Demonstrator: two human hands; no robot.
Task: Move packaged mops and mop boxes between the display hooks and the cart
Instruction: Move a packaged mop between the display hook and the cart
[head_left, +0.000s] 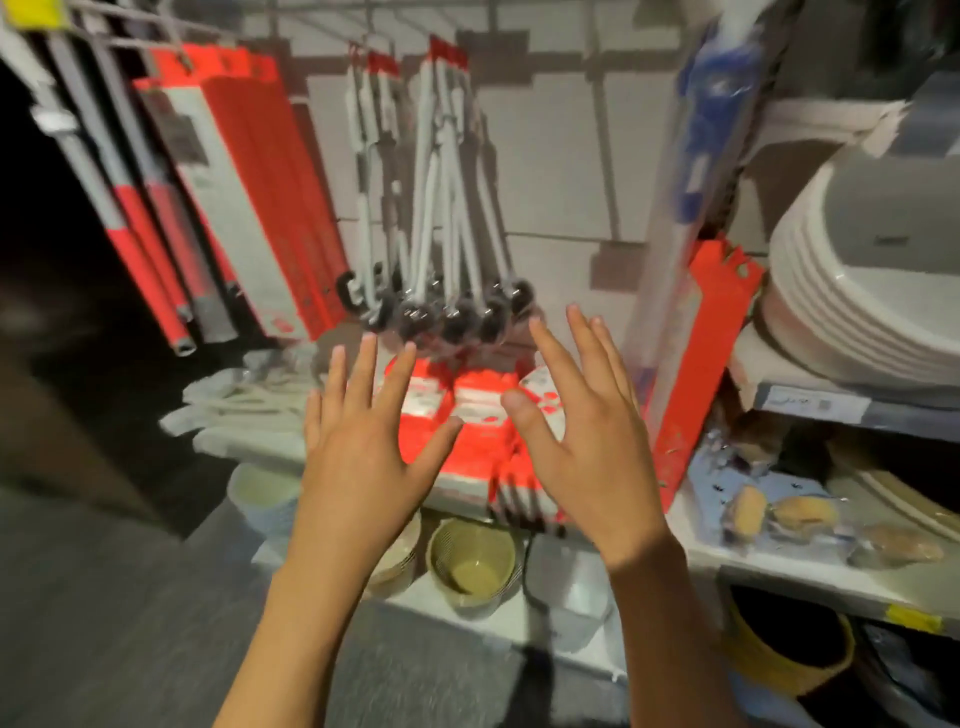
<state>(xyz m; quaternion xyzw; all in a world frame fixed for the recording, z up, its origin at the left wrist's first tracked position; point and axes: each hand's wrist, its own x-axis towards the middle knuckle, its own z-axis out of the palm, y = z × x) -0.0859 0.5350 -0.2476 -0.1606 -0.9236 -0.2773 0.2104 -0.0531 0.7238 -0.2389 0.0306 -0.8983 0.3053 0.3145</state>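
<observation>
2 empty hands, left hand (358, 441) and right hand (587, 436), are held spread-fingered before red mop packs (478, 415) hung at the shelf (691, 540) edge

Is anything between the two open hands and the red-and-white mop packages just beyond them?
Nothing visible. The left hand and right hand hover open before the red-and-white mop packages, holding nothing; whether they touch is unclear.

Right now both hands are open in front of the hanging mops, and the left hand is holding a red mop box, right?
Not quite. The head view shows the left hand holds nothing; its fingers are spread. Both hands, the right hand too, are open in front of the hanging mops, above the red mop boxes lying on the shelf.
</observation>
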